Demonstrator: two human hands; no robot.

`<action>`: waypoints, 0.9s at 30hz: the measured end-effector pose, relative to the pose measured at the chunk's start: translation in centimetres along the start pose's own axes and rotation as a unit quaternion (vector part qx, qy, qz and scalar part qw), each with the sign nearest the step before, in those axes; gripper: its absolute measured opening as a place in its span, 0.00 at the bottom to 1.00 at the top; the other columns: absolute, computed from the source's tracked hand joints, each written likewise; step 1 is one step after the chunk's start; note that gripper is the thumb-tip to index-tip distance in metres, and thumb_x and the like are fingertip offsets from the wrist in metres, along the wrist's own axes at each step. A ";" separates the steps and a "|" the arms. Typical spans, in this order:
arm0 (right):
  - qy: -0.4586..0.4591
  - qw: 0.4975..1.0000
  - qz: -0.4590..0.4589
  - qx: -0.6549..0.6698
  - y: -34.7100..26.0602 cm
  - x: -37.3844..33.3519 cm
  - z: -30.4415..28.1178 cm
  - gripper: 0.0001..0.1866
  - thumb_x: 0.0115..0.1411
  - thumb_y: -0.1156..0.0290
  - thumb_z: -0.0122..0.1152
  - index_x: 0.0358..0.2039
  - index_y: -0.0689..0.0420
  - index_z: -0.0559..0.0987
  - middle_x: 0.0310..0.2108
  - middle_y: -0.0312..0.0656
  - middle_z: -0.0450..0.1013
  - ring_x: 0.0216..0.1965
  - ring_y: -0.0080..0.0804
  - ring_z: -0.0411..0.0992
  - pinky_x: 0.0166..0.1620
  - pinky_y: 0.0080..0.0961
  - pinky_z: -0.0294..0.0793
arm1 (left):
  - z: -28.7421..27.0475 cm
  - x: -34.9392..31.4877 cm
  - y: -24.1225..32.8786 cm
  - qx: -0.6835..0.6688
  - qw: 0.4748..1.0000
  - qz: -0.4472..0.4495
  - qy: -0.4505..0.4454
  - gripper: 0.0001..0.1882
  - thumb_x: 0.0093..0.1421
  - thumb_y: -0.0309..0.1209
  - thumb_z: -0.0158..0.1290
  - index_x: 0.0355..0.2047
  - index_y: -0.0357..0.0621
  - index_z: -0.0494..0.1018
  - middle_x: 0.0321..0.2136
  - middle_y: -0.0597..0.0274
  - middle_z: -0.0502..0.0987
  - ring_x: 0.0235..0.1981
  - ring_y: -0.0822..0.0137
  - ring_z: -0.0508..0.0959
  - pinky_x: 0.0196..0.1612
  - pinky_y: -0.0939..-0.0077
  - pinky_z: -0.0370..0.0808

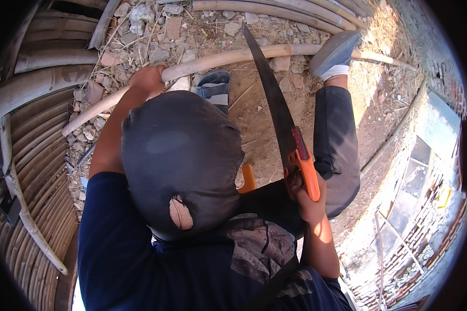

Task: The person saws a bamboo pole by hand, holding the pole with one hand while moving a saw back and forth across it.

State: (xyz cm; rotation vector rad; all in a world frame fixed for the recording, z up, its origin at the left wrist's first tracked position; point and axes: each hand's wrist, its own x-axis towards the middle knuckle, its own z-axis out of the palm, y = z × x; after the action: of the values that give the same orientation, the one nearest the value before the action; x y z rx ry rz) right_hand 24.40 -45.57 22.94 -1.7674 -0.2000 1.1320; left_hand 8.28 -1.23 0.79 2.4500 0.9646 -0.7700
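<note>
Dirt (248, 118) underlies the pole (207, 64), which runs crosswise ahead of you, gripped by your left hand (148, 80), while your right hand (311, 207) clasps the saw (281, 109), blade pointing away across it.

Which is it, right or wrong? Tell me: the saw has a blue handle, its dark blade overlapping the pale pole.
Wrong colour: the head view shows the saw with an orange handle. Its dark blade does overlap the pale pole.
</note>
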 end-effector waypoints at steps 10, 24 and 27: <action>-0.044 0.997 -0.006 -0.070 0.4 0.5 -1.1 0.18 0.54 0.81 0.54 0.47 0.67 0.76 0.36 0.37 0.72 0.37 0.23 0.69 0.44 0.20 0.70 | 0.4 0.2 0.0 -0.005 1.000 -0.012 -0.012 0.20 0.52 0.29 0.56 0.48 0.49 0.79 0.44 0.50 0.84 0.49 0.50 0.83 0.53 0.55 0.79; -0.011 0.998 -0.012 -0.069 -1.5 -2.0 0.4 0.08 0.53 0.82 0.52 0.35 0.64 0.73 0.35 0.39 0.72 0.33 0.22 0.68 0.39 0.17 0.70 | -0.2 -0.1 0.1 0.008 1.000 -0.008 -0.011 0.19 0.53 0.29 0.56 0.47 0.49 0.79 0.43 0.51 0.84 0.49 0.50 0.83 0.53 0.55 0.79; 0.012 0.999 0.045 0.005 -2.2 -0.5 1.2 0.08 0.54 0.83 0.52 0.35 0.63 0.73 0.35 0.39 0.72 0.34 0.20 0.68 0.40 0.16 0.69 | -0.5 -0.1 0.8 -0.002 1.000 -0.006 -0.014 0.19 0.53 0.29 0.56 0.47 0.49 0.79 0.44 0.51 0.84 0.49 0.50 0.83 0.53 0.55 0.79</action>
State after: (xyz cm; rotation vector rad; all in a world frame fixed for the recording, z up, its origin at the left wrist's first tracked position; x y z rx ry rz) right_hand 23.98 -43.99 24.84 -1.7950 -0.1017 1.1735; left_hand 8.93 -1.53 1.41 2.4265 0.9710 -0.8036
